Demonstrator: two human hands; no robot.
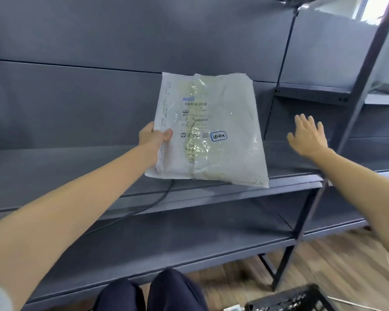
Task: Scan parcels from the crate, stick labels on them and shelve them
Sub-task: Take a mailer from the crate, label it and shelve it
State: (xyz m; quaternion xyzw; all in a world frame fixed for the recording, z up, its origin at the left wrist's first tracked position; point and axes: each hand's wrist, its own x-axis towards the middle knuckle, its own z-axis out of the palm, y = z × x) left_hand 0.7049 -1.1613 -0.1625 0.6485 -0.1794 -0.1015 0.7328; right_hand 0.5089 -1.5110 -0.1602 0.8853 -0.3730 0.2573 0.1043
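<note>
Pinching the left edge of a flat white parcel, the left hand has its thumb on the front face and its fingers hidden behind. The parcel stands tilted over the middle shelf, its lower edge near the shelf's front edge; whether it touches the shelf cannot be told. A blue-bordered label sits on its face. The right hand hovers just right of it, fingers straight and slightly spread, holding nothing
</note>
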